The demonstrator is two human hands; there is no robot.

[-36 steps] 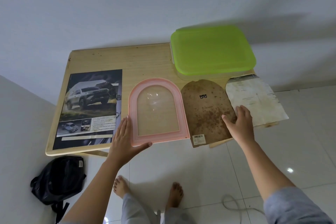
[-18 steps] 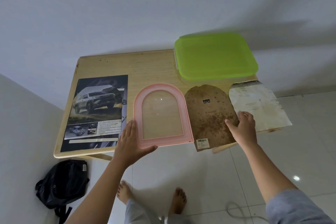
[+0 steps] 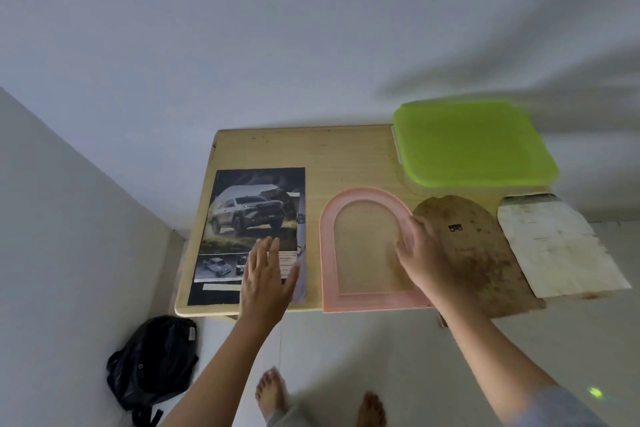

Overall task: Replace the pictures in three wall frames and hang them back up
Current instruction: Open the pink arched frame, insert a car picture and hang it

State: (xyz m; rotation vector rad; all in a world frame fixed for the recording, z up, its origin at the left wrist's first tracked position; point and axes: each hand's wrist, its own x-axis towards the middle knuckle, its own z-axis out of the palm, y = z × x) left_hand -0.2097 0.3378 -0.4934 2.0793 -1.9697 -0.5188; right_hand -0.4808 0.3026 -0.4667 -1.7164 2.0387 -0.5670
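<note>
A pink arched picture frame (image 3: 329, 253) lies flat on a small wooden table (image 3: 346, 156). My right hand (image 3: 420, 256) rests on the frame's right side, fingers curled over its edge and onto the pane. To the left lies a car poster (image 3: 249, 218); my left hand (image 3: 266, 281) hovers flat over its lower right corner, fingers apart, holding nothing. Right of the frame lie a stained brown arched backing board (image 3: 485, 253) and a worn whitish arched paper (image 3: 554, 250).
A box with a lime-green lid (image 3: 471, 142) stands at the table's back right. A black backpack (image 3: 152, 364) lies on the tiled floor at the left, beside a wall. My bare feet (image 3: 273, 395) stand below the table's front edge.
My right hand left the backing board and moved left onto the frame's right side. My left hand let go of the frame's lower left corner and moved left over the poster. The view shifted left.
</note>
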